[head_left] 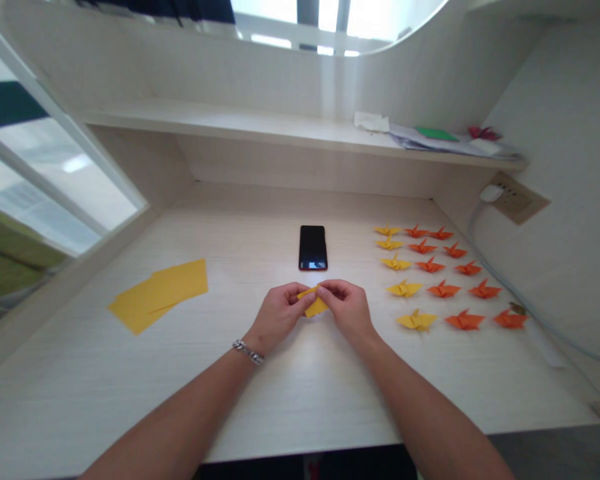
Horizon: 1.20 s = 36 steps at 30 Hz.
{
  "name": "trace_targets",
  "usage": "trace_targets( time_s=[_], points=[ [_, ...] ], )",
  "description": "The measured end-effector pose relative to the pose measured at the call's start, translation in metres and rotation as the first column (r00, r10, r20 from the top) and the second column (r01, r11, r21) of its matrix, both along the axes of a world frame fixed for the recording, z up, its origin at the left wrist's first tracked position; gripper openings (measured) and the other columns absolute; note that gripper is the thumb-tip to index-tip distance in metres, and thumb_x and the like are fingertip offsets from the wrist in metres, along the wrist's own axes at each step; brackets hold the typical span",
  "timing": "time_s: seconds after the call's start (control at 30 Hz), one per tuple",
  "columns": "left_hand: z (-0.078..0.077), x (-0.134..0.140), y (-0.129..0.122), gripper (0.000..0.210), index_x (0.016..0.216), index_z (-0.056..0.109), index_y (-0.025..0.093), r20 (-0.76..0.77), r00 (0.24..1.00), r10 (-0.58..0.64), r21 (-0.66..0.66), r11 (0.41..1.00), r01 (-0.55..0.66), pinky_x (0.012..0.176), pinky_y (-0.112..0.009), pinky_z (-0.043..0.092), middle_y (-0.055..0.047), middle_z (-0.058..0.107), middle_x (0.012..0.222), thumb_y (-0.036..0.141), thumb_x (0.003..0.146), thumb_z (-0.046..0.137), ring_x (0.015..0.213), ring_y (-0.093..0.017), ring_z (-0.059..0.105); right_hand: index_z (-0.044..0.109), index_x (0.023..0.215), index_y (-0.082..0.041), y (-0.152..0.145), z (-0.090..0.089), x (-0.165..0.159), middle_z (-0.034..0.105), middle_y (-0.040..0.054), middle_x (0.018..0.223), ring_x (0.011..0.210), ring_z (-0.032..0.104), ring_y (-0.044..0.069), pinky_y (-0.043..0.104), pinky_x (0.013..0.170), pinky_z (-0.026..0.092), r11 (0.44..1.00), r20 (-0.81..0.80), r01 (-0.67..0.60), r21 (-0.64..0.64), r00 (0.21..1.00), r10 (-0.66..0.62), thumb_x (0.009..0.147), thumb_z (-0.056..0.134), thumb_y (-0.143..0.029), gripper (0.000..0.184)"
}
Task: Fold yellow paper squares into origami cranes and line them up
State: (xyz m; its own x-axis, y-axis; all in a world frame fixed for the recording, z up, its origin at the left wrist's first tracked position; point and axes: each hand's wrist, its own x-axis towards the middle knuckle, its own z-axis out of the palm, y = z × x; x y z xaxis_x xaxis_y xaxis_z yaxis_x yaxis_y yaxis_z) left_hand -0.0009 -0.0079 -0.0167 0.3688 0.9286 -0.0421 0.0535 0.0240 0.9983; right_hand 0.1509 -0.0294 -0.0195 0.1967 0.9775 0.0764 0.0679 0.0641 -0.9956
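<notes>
A small piece of folded yellow paper (316, 307) is pinched between my two hands, just above the desk. My left hand (281, 308), with a chain bracelet at the wrist, grips its left side between thumb and fingers. On the other side, my right hand (348, 305) closes thumb and fingers on the paper's upper right edge. The fingers cover part of the folds. Beyond the hands lies a black phone (313, 247), apart from them.
Yellow paper sheets (180, 283) overlap on the left. At right stand rows of yellow paper cranes (404, 289) and orange paper cranes (444, 289). A cable (520, 293) runs from the wall socket (517, 198) past them. A shelf (280, 127) with papers spans the back.
</notes>
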Motion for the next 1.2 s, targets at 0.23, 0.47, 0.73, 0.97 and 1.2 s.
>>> trace_targets(
  time_s=[0.23, 0.47, 0.73, 0.97, 1.2],
  points=[
    [0.0037, 0.0012, -0.0018, 0.031, 0.085, 0.069, 0.014, 0.006, 1.0, 0.0, 0.002, 1.0, 0.0, 0.061, -0.025, 0.051, -0.006, 0.07, 0.077, 0.043, 0.074, 0.068, 0.069, -0.017, 0.064, 0.074, 0.079, -0.016, -0.001, 0.0025, -0.0012, 0.073, 0.0056, 0.075, 0.066, 0.065, 0.019, 0.029, 0.062, 0.053, 1.0, 0.016, 0.02, 0.006, 1.0, -0.02, 0.07, 0.069, -0.032, 0.018],
    [0.0006, 0.0003, -0.0003, 0.033, 0.087, 0.069, 0.014, -0.004, 1.0, -0.005, 0.011, 1.0, 0.005, 0.062, -0.026, 0.052, -0.007, 0.07, 0.079, 0.044, 0.074, 0.068, 0.071, -0.018, 0.064, 0.074, 0.078, -0.017, 0.0012, -0.0015, -0.0003, 0.073, 0.0052, 0.074, 0.066, 0.065, 0.019, 0.029, 0.063, 0.052, 1.0, -0.007, 0.009, -0.002, 1.0, -0.009, 0.07, 0.07, -0.032, 0.018],
    [-0.0021, 0.0001, 0.0009, 0.032, 0.087, 0.069, 0.014, -0.003, 1.0, -0.004, 0.003, 1.0, 0.004, 0.062, -0.027, 0.052, -0.007, 0.07, 0.08, 0.043, 0.074, 0.068, 0.071, -0.018, 0.064, 0.074, 0.078, -0.017, 0.0017, -0.0019, 0.0001, 0.073, 0.0054, 0.075, 0.067, 0.066, 0.02, 0.03, 0.063, 0.053, 1.0, -0.014, 0.009, -0.006, 1.0, -0.009, 0.069, 0.069, -0.034, 0.019],
    [0.0035, 0.0022, 0.0, 0.029, 0.084, 0.069, 0.014, 0.03, 0.999, -0.01, -0.059, 0.998, 0.012, 0.06, -0.025, 0.051, -0.004, 0.07, 0.076, 0.039, 0.069, 0.073, 0.068, -0.018, 0.064, 0.073, 0.077, -0.017, 0.0021, -0.0019, 0.001, 0.072, 0.0044, 0.073, 0.065, 0.064, 0.018, 0.028, 0.061, 0.052, 1.0, -0.007, 0.0, 0.004, 1.0, 0.0, 0.07, 0.068, -0.032, 0.017],
    [-0.0027, 0.0018, 0.0015, 0.029, 0.085, 0.067, 0.013, 0.192, 0.981, -0.017, -0.244, 0.968, 0.064, 0.068, -0.029, 0.054, -0.005, 0.07, 0.078, 0.034, 0.067, 0.077, 0.071, -0.018, 0.066, 0.071, 0.076, -0.016, 0.0008, 0.0002, 0.0002, 0.07, 0.0041, 0.069, 0.061, 0.062, 0.017, 0.027, 0.057, 0.05, 0.999, 0.006, 0.033, 0.002, 0.999, -0.033, 0.071, 0.067, -0.032, 0.017]
  ],
)
